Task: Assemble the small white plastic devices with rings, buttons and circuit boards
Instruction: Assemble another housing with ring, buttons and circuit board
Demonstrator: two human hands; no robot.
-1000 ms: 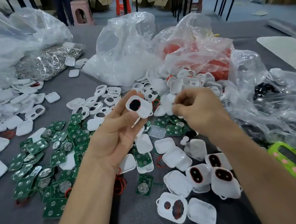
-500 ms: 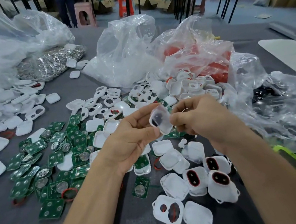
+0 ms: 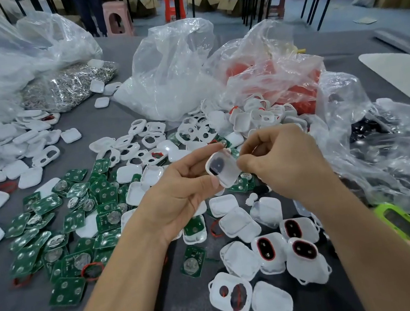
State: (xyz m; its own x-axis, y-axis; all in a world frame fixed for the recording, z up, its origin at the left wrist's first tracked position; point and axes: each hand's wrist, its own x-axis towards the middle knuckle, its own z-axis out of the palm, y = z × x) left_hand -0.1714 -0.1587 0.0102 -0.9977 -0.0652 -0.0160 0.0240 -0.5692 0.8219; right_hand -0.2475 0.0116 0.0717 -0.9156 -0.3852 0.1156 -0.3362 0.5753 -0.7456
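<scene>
Hands have drawn together, with the left hand (image 3: 178, 199) pinching the white shell (image 3: 224, 169) and the right hand (image 3: 282, 165) curled, nipping its right edge. Circuit boards (image 3: 75, 220) lie left of both.

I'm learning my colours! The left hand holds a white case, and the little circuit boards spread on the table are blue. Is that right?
Not quite. The circuit boards are green, not blue; the head view shows them spread on the grey table. The rest is right: the left hand holds a white case in its fingers.
</scene>
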